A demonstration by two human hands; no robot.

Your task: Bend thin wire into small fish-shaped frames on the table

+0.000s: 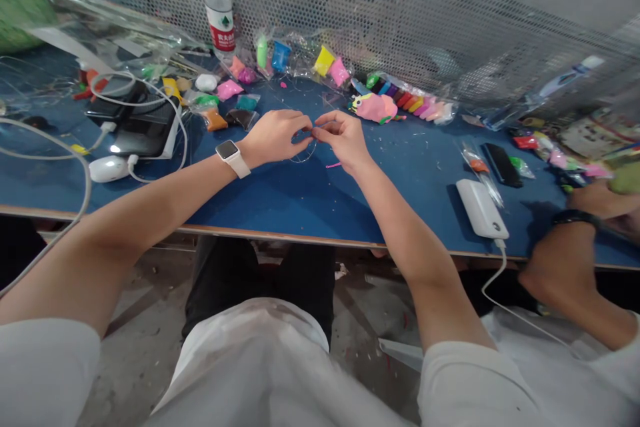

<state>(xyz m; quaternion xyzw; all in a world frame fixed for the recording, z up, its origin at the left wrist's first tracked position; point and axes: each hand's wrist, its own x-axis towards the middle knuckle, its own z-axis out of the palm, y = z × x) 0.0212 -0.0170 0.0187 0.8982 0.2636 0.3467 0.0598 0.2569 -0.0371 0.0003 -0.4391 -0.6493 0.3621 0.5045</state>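
Head view: left hand (281,136) and right hand (346,140) seen nearly meeting, upper centre.
Grip: both curled inward; closure and hold can't be told, too small.
Thin strand (303,161): seen just below, between hands.

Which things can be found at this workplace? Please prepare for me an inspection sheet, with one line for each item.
Surface: blue table, small scraps scattered on it.
Job's things: thin loop just below the hands, material unclear; small pink strip beside the right hand; pink figure farther back.
Clutter: coloured packets toward the back; bottle; white power bank at right.
Hands: left hand and right hand bring their fingers together; anything pinched is too small to tell.
Cables: white cable at left; another cable runs from the power bank over the edge.
Surroundings: perforated panel behind; another person's hand at right.
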